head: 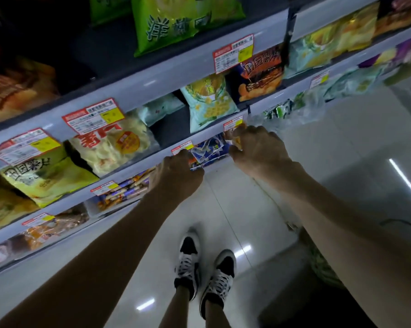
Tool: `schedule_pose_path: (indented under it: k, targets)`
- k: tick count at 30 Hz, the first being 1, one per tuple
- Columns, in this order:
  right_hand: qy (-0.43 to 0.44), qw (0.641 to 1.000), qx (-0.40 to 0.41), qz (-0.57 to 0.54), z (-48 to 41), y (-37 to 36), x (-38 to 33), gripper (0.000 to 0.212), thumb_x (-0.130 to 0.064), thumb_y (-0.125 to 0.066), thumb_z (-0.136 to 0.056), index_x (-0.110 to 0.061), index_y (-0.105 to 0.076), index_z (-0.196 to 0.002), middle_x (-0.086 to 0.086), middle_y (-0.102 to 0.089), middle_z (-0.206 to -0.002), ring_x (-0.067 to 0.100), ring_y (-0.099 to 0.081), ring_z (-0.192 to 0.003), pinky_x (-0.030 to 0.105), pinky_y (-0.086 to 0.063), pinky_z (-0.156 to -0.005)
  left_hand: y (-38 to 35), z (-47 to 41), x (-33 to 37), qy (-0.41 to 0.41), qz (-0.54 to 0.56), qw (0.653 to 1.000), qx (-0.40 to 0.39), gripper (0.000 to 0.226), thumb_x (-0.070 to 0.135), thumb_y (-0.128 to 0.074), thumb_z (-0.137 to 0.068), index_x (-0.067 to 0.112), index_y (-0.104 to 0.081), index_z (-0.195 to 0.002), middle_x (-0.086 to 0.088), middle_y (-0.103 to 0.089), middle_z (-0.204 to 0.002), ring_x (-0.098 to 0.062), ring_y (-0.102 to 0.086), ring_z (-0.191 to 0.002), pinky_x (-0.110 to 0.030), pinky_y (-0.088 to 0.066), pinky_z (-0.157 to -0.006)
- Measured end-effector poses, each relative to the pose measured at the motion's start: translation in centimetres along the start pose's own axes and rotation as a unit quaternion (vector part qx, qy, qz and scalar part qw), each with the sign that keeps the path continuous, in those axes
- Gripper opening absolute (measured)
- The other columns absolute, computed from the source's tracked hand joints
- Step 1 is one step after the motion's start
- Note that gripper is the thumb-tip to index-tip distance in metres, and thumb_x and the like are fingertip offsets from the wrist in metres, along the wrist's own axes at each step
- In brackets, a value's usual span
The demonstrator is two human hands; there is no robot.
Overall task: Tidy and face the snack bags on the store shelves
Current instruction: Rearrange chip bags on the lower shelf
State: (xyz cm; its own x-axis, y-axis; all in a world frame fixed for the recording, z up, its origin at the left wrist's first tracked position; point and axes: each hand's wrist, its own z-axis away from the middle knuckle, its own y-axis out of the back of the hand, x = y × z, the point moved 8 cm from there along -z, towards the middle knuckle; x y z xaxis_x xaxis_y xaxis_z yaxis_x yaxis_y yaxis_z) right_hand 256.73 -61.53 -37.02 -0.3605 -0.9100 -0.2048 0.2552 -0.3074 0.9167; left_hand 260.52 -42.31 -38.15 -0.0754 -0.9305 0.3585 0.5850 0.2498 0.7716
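Note:
A blue and white snack bag (210,149) sits at the front of a low shelf, held between both hands. My left hand (176,176) grips its left end, fingers curled shut. My right hand (256,145) is closed on its right end, where an orange patch of packaging shows. On the shelf above stand a pale yellow chip bag (114,147), a yellow-green bag (41,176), a teal and yellow bag (208,100) and a dark blue bag (258,74). A green bag (176,20) stands on the top shelf.
Grey shelf rails (152,84) carry red and white price tags (232,53). More bags (121,192) fill the low shelf to the left, and clear packets (292,110) lie to the right. White tiled floor (258,209) and my two shoes (204,266) are below.

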Motion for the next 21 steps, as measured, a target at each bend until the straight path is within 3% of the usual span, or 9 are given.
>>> schedule_pose_path:
  k: [5,8,11,14,17,21]
  targets:
    - [-0.033,0.999,-0.015,0.003,-1.4,-0.3,2.0,0.038,-0.043,-0.053,-0.1,-0.016,-0.06,-0.125,0.011,-0.068,-0.118,0.034,-0.06,-0.114,0.044,-0.047,-0.096,-0.1,-3.3,1.1,0.0,0.07,0.998,0.005,0.072,0.051,-0.053,-0.069,0.026,-0.059,-0.136,-0.013,-0.071,-0.123,-0.04,-0.067,-0.112,-0.048,-0.057,-0.094]
    - [-0.053,0.998,-0.024,0.0,-2.3,-0.5,3.0,0.036,-0.04,-0.053,-0.099,-0.017,-0.06,-0.126,0.01,-0.068,-0.122,0.032,-0.059,-0.116,0.043,-0.047,-0.097,-0.2,-4.9,2.0,-0.004,0.086,0.996,-0.016,0.082,0.057,-0.051,-0.068,0.025,-0.055,-0.144,-0.012,-0.071,-0.126,-0.04,-0.068,-0.113,-0.049,-0.058,-0.094]
    - [-0.073,0.997,-0.022,-0.008,-3.4,0.1,3.9,0.039,-0.04,-0.051,-0.1,-0.017,-0.058,-0.13,0.012,-0.066,-0.123,0.034,-0.059,-0.116,0.044,-0.047,-0.097,-0.3,-6.5,2.7,-0.019,0.099,0.995,-0.014,0.077,0.062,-0.052,-0.066,0.023,-0.057,-0.133,-0.014,-0.071,-0.122,-0.043,-0.069,-0.111,-0.051,-0.058,-0.093]
    - [-0.09,0.996,-0.016,-0.021,-4.2,1.3,5.0,0.044,-0.042,-0.052,-0.101,-0.019,-0.054,-0.137,0.013,-0.065,-0.125,0.034,-0.059,-0.119,0.043,-0.047,-0.1,-0.8,-7.1,4.0,-0.022,0.111,0.993,-0.028,0.082,0.068,-0.051,-0.06,0.032,-0.058,-0.134,-0.007,-0.072,-0.128,-0.04,-0.07,-0.111,-0.051,-0.059,-0.095]
    - [-0.096,0.995,-0.014,-0.032,-5.1,2.1,6.7,0.045,-0.044,-0.055,-0.1,-0.02,-0.053,-0.138,0.012,-0.065,-0.126,0.033,-0.059,-0.12,0.043,-0.045,-0.101,-1.6,-7.7,6.3,-0.029,0.096,0.994,-0.05,0.078,0.06,-0.056,-0.067,0.03,-0.056,-0.139,-0.007,-0.07,-0.131,-0.039,-0.068,-0.115,-0.05,-0.056,-0.1]
    - [-0.094,0.995,-0.01,-0.035,-6.7,3.1,10.2,0.049,-0.044,-0.054,-0.099,-0.019,-0.05,-0.142,0.012,-0.064,-0.13,0.033,-0.057,-0.125,0.044,-0.045,-0.104,-2.0,-8.7,10.7,-0.057,0.13,0.99,-0.017,0.056,0.045,-0.07,-0.088,0.014,-0.06,-0.133,-0.015,-0.071,-0.117,-0.039,-0.068,-0.104,-0.048,-0.058,-0.093]
